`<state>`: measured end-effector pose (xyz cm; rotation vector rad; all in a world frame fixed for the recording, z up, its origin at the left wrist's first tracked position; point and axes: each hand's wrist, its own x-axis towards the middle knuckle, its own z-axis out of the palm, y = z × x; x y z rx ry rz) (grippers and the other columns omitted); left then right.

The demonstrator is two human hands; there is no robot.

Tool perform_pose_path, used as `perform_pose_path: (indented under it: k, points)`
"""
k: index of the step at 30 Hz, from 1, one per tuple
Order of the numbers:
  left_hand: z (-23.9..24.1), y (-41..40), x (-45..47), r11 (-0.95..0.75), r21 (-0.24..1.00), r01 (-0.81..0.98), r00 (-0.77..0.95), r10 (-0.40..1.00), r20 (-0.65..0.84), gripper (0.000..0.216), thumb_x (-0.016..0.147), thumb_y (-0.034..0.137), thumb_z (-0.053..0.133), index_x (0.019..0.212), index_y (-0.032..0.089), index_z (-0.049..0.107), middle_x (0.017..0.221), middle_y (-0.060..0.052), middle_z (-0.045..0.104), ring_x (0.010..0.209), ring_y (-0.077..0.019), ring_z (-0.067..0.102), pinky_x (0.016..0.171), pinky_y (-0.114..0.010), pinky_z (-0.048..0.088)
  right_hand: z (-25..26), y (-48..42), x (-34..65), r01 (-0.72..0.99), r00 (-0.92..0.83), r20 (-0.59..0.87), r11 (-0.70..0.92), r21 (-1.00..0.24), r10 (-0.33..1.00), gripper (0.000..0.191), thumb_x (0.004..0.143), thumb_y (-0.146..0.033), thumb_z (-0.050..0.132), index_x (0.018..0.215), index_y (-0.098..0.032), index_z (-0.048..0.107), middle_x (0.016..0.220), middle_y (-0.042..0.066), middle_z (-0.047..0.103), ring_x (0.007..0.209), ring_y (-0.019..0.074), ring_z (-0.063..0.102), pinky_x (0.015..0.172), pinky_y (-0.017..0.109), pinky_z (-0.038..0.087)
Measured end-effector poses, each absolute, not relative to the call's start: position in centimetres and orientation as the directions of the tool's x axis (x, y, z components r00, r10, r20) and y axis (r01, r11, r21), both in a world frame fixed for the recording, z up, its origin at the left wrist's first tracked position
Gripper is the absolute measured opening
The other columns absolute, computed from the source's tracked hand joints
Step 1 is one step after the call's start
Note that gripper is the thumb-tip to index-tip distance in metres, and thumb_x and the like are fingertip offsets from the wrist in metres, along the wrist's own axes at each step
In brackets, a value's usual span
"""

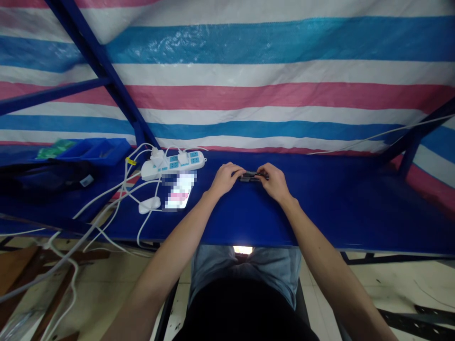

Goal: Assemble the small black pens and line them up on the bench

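Observation:
Over the blue tabletop (pixel 256 218), my left hand (pixel 225 180) and my right hand (pixel 274 182) face each other a short way apart. Between them is a small, dark, flat object (pixel 248 177), too small to name. Its left end is pinched between my left thumb and fingers. My right fingers close on its right end, where a thin black part shows. Whether it is one piece or several I cannot tell, since the fingertips cover both ends.
Left of my hands lie a lit phone (pixel 180 190), a white power strip (pixel 192 161) with plugs and a white oval device (pixel 149 205). White cables (pixel 106 199) trail off the table's front edge. Blue bins (pixel 106 150) and a dark bag (pixel 46 175) sit further left. A striped sheet (pixel 249 99) hangs behind.

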<state>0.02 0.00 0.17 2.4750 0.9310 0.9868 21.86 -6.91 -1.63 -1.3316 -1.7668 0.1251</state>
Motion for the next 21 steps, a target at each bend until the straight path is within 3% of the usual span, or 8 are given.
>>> perform_pose_path:
  k: [7, 15, 21]
  points:
    - [0.12, 0.09, -0.08, -0.763, 0.465, 0.449, 0.559, 0.646, 0.52, 0.012, 0.097, 0.032, 0.07, 0.097, 0.026, 0.08, 0.098, -0.002, 0.08, 0.096, -0.0229, 0.069, 0.093, -0.041, 0.048, -1.52, -6.98, 21.96, 0.777, -0.067, 0.468, 0.34, -0.53, 0.881, 0.016, 0.099, -0.025, 0.059, 0.094, -0.024, 0.074, 0.096, 0.006, 0.077, 0.086, 0.024, 0.069, 0.078, 0.035, 0.046]
    - [0.53, -0.25, 0.12, -0.743, 0.483, 0.464, 0.58, 0.667, 0.468, 0.021, 0.103, 0.032, 0.06, 0.098, 0.025, 0.079, 0.097, -0.002, 0.08, 0.092, -0.022, 0.067, 0.091, -0.039, 0.047, -1.14, -7.13, 21.89, 0.75, -0.039, 0.595, 0.416, -0.513, 0.803, 0.005, 0.094, -0.024, 0.066, 0.094, -0.023, 0.071, 0.092, 0.007, 0.072, 0.09, 0.0248, 0.063, 0.08, 0.036, 0.048]
    - [0.23, -0.09, 0.26, -0.763, 0.453, 0.461, 0.575, 0.646, 0.502, 0.023, 0.102, 0.028, 0.061, 0.087, 0.024, 0.078, 0.088, -0.002, 0.079, 0.089, -0.0216, 0.067, 0.091, -0.04, 0.046, -1.02, -7.19, 21.93, 0.787, -0.056, 0.549, 0.375, -0.49, 0.834, 0.011, 0.096, -0.027, 0.065, 0.09, -0.024, 0.074, 0.088, 0.006, 0.075, 0.086, 0.025, 0.064, 0.078, 0.038, 0.045]
